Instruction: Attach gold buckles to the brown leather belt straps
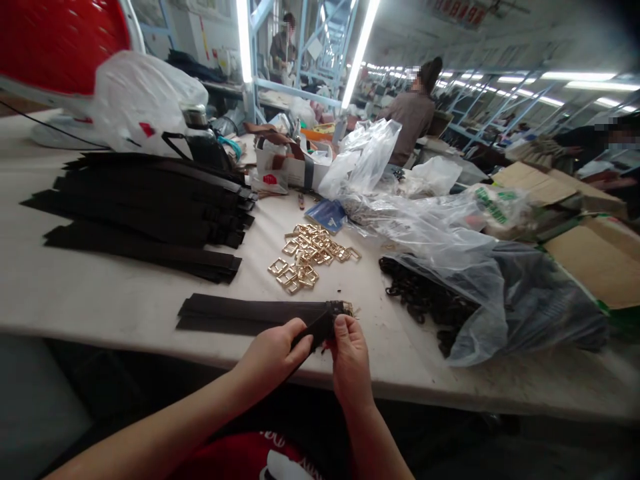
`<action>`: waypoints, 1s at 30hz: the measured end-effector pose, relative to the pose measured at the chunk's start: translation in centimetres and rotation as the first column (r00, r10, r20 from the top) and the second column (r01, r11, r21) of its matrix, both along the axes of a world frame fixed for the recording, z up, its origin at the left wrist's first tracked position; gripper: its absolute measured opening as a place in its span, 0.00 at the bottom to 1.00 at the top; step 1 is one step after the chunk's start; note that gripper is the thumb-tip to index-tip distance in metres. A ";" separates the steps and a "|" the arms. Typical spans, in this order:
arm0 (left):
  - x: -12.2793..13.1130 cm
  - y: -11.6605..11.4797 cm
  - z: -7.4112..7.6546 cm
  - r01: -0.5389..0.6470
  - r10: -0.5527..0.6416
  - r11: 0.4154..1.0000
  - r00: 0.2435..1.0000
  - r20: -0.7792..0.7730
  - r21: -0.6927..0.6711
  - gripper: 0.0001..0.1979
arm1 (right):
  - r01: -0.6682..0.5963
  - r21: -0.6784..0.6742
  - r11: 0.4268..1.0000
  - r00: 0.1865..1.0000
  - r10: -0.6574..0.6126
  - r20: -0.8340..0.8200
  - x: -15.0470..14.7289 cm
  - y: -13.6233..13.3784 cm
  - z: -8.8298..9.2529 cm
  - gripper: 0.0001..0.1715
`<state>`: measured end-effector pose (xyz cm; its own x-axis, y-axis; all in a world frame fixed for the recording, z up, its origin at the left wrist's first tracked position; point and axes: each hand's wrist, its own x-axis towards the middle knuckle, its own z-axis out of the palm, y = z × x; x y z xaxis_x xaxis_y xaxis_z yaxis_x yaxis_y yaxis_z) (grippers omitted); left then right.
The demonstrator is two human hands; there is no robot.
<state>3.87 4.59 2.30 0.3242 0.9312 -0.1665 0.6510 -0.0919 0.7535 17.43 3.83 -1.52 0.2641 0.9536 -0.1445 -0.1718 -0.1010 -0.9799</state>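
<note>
Near the front edge of the table, my left hand (pixel 275 350) is closed on a dark strap (pixel 320 327), thumb on top. My right hand (pixel 351 357) pinches at the far end of that strap; whatever lies between its fingertips is mostly hidden. Just behind my hands is a small stack of black straps (pixel 250 313) with gold buckles (pixel 349 307) at its right end. Loose gold square buckles (pixel 300 257) lie in a pile beyond them. A larger heap of black straps (pixel 145 200) spreads to the left.
On the right, a clear plastic bag (pixel 480 293) partly covers black loops (pixel 425 297), with cardboard boxes (pixel 595 260) beside it. A blue packet (pixel 326 215) lies behind the buckles. A dark bottle (pixel 203 137) and a red fan-like object (pixel 65 43) stand at the back left. People work farther off.
</note>
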 end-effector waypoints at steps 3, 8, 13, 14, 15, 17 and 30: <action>-0.4 -0.7 0.0 0.019 -0.019 0.999 1.000 0.003 -0.038 0.10 | 0.014 0.132 0.991 0.949 -0.055 0.310 0.0 -0.1 -0.5 0.14; -0.8 -1.0 0.2 0.092 -0.085 0.989 0.994 0.066 -0.114 0.11 | -0.227 0.421 0.878 0.711 -0.146 0.688 0.8 -1.0 -0.2 0.12; -1.0 -1.2 0.8 0.102 -0.095 0.989 0.993 0.073 -0.103 0.11 | -0.207 0.320 0.924 0.830 -0.007 0.557 0.1 -1.4 0.2 0.11; -1.1 -1.3 0.9 0.094 -0.087 0.992 0.993 0.074 -0.089 0.11 | -0.165 0.244 0.955 0.892 0.039 0.450 -0.3 -1.5 0.1 0.13; -1.1 -1.3 1.0 0.078 -0.072 0.994 0.995 0.071 -0.076 0.11 | -0.140 0.160 0.977 0.941 0.081 0.327 -0.8 -1.6 0.0 0.14; -1.3 -1.3 0.8 0.016 -0.012 0.998 0.997 0.074 -0.055 0.11 | -0.149 0.022 0.989 0.985 0.147 0.096 -1.6 -1.7 -0.5 0.16; -5.2 0.4 -1.2 0.110 0.201 0.873 0.806 0.557 -0.474 0.25 | -0.436 0.072 0.897 0.866 0.397 0.305 -3.6 1.5 0.6 0.16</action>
